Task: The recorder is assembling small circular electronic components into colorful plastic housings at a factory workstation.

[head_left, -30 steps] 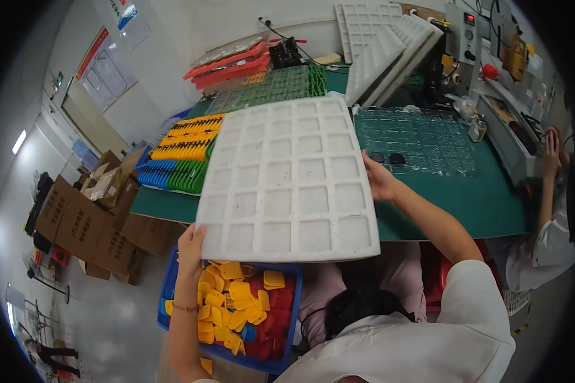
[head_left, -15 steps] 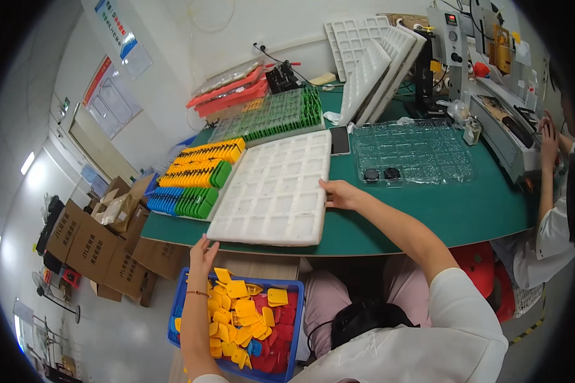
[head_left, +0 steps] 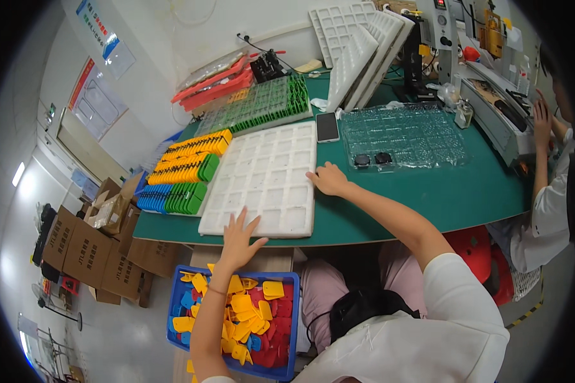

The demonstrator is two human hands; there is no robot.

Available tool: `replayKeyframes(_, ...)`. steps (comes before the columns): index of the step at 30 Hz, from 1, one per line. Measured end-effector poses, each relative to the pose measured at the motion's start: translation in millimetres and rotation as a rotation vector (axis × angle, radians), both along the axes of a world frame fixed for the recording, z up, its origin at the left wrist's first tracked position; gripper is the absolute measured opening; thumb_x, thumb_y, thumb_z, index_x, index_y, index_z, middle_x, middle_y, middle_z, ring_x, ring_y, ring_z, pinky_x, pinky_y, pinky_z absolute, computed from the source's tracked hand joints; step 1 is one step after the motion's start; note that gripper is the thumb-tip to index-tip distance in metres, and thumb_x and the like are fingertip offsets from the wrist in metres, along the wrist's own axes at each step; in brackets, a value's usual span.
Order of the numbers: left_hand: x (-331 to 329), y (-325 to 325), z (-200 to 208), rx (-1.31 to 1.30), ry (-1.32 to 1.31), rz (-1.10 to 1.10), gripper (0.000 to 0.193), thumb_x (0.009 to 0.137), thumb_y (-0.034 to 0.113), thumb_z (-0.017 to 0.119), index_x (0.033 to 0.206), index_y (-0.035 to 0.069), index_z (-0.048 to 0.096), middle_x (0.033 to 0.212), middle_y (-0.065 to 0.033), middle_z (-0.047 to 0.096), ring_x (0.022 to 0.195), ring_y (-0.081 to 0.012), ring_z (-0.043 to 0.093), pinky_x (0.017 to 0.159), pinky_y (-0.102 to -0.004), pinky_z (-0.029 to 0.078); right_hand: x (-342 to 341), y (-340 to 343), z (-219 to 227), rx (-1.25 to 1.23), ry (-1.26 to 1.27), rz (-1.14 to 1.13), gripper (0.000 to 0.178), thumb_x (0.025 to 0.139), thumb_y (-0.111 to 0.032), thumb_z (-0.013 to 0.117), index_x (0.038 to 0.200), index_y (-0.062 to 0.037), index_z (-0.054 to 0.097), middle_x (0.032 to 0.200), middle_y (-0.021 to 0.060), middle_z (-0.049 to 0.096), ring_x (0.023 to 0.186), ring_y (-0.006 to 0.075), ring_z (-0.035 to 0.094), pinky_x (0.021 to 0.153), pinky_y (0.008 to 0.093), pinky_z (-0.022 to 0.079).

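Since the white tray (head_left: 262,180) sits just inside the front edge of the bench (head_left: 479,191), I reckon a careless tug toward 6 o'clock could tip it at the blue bin (head_left: 294,325) below. Left hand (head_left: 238,242) is spread wide over its near rim; right hand (head_left: 329,179) is bent at 3 o'clock, can't tell if pinching. Stacked yellow pieces (head_left: 191,144) crowd 10 o'clock, phone (head_left: 328,127) past 1, open room past 3.

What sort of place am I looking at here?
Probably an assembly workshop or small factory: a green worktable bears a white gridded tray and rows of colourful plastic pieces, a blue bin holds loose plastic parts, and cardboard boxes stand nearby.
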State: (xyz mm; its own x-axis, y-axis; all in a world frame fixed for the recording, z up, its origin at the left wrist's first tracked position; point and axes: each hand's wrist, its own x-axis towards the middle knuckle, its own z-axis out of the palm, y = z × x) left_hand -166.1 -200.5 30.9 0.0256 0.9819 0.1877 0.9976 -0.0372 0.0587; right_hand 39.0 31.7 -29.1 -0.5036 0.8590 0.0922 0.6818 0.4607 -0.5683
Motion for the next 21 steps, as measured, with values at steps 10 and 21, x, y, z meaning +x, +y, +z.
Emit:
replayKeyframes(10, 10, 5, -10, -0.243, -0.039, 0.040, 0.059, 0.077, 0.052, 0.057, 0.128, 0.023, 0.046, 0.141, -0.0144, 0.029, 0.130, -0.0341, 0.027, 0.098, -0.0627, 0.023, 130, -42, -7, 0.247, 0.341, 0.071, 0.030, 0.086, -0.022, 0.053, 0.106, 0.0001, 0.053, 0.102, 0.0144, 0.052, 0.098, 0.0310, 0.051, 0.085, 0.0388, 0.041)
replayKeyframes(21, 144, -83, 65, 0.025, 0.274, -0.287, 0.057, 0.078, 0.026, 0.060, 0.129, 0.008, 0.041, 0.137, -0.0121, 0.035, 0.125, -0.0332, 0.034, 0.103, -0.0568, 0.020, 311, -207, 19, 0.537, 0.072, -0.076, 0.034, 0.081, -0.015, 0.057, 0.111, -0.0016, 0.049, 0.103, 0.0178, 0.051, 0.093, 0.0358, 0.050, 0.080, 0.0420, 0.042)
